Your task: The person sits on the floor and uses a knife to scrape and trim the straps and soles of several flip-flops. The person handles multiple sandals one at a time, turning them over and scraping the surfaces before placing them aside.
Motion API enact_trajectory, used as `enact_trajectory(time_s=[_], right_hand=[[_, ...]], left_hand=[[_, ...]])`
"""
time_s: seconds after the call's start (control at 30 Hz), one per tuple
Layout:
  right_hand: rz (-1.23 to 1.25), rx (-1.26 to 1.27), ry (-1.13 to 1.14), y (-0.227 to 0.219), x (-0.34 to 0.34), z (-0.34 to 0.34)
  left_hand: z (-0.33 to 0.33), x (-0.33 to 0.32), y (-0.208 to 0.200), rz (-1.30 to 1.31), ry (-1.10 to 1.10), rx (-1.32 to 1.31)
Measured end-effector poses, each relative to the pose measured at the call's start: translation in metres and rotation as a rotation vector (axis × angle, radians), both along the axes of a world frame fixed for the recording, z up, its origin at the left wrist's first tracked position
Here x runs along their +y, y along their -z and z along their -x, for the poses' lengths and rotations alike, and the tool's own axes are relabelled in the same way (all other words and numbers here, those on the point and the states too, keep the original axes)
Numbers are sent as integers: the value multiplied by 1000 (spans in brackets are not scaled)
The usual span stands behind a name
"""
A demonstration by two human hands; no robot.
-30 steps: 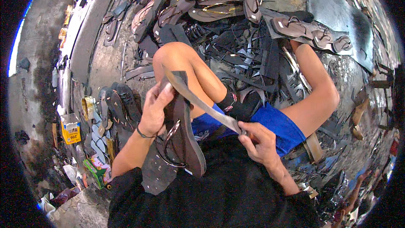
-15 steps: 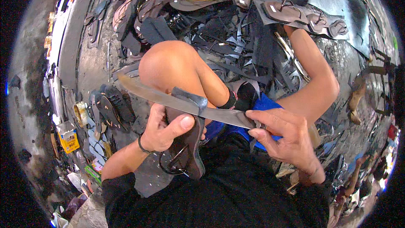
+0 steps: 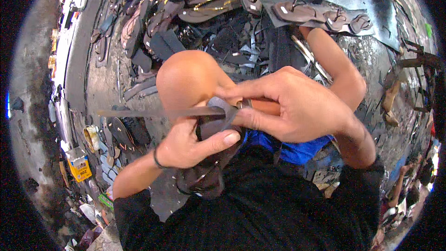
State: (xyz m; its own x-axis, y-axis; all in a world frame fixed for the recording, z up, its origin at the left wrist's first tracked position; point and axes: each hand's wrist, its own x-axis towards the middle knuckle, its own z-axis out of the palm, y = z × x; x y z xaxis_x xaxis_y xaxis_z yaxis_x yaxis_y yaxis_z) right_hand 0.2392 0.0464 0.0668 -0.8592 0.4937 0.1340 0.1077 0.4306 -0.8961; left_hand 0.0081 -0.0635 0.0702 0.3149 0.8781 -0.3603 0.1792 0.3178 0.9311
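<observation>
My left hand [image 3: 186,146] is closed around a dark brown flip-flop [image 3: 202,183], its thumb lying along the edge. The flip-flop's thonged end points toward my body. My right hand [image 3: 302,104] grips a long knife [image 3: 153,112] by the end nearest it, fingers and thumb pinched there. The blade, smeared by motion, reaches leftward across the flip-flop's far end, above my left hand. A curled grey strip [image 3: 216,102] stands up at that end, against the blade. The fingertips of my right hand are close to the strip; whether they touch it I cannot tell.
Many flip-flops [image 3: 211,9] are heaped beyond my bent knee [image 3: 186,76]. Dark offcuts [image 3: 241,58] litter the floor there. Small sandals [image 3: 297,11] stand on a sheet at the far right. More dark sandals [image 3: 123,132] and a yellow box [image 3: 80,167] lie to the left.
My right hand has moved left and farther from my body, bringing the knife across the flip-flop. The blade now lies nearly level instead of slanting. My left hand has shifted slightly right.
</observation>
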Motion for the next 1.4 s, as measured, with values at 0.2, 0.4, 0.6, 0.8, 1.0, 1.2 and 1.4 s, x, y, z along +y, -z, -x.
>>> enact_trajectory(time_s=[0.2, 0.4, 0.6, 0.8, 1.0, 1.2, 1.4], right_hand=[[254, 247, 337, 40, -43, -14], [315, 353, 521, 80, -85, -7], [-117, 129, 934, 68, -128, -6], [-14, -91, 931, 60, -171, -32], [75, -85, 903, 49, -157, -8], [419, -122, 816, 85, -125, 4], [56, -6, 773, 80, -121, 15]], left_hand=[[6, 26, -55, -452, -6, 502], [-46, -35, 72, 217, -814, -919], [-57, 10, 107, 88, -934, -949], [-49, -30, 126, 128, -922, -838], [-49, -47, 128, 127, -940, -869], [-59, -59, 122, 185, -923, -493], [-58, -34, 142, 126, -867, -520]])
